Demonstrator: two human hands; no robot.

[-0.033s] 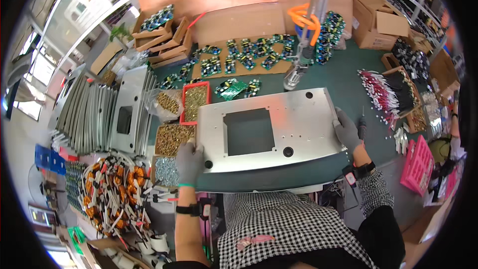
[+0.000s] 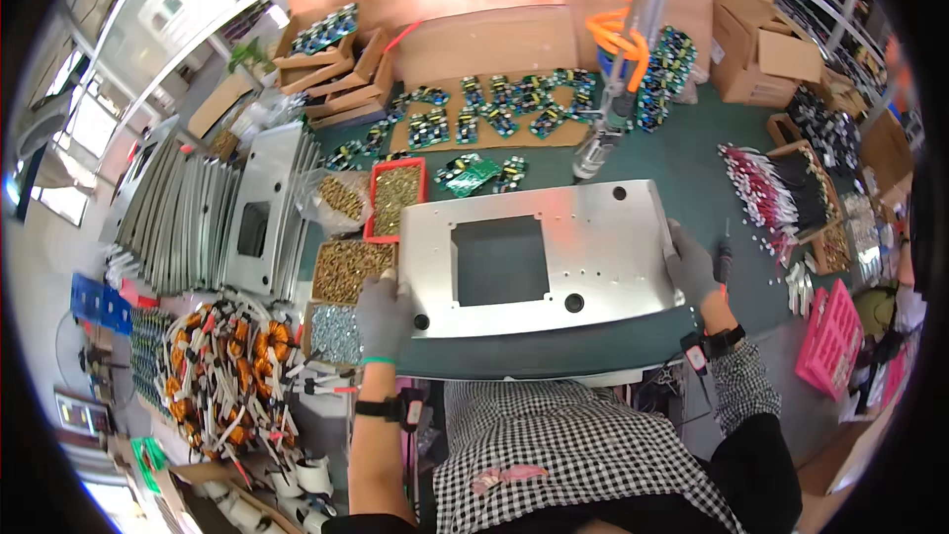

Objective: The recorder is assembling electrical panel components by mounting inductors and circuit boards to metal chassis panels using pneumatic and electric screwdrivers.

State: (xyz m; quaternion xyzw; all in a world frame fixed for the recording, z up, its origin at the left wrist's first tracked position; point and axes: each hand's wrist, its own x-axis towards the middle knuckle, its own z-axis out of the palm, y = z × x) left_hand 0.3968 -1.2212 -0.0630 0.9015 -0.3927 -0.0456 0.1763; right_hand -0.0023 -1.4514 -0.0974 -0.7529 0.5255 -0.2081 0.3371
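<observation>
Grey metal panel [image 2: 539,257] with square cut-out laid flat on green bench [image 2: 692,153], directly in front of person. Left edge gripped by gloved left hand [image 2: 384,314], fingers closed over panel rim. Right edge held by gloved right hand [image 2: 689,264], fingers curled on it. Red tray [image 2: 395,196] of brass screws placed just beside panel's left corner. More panels [image 2: 213,213] stacked at far left. Green circuit boards [image 2: 494,119] spread on cardboard behind panel.
</observation>
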